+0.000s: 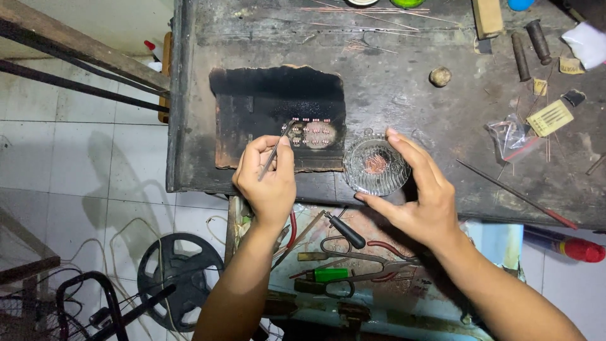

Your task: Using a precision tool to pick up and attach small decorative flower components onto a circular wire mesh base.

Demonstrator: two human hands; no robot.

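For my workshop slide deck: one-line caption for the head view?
Left hand holds tweezers over a charred block; right hand cups a glass dish.

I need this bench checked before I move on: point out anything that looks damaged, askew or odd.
The dark board under the left hand and its tweezers looks charred, with a ragged, broken top edge. Thin wires lie scattered across the scuffed benchtop. The glass dish by the right hand sits close to the bench's front edge.
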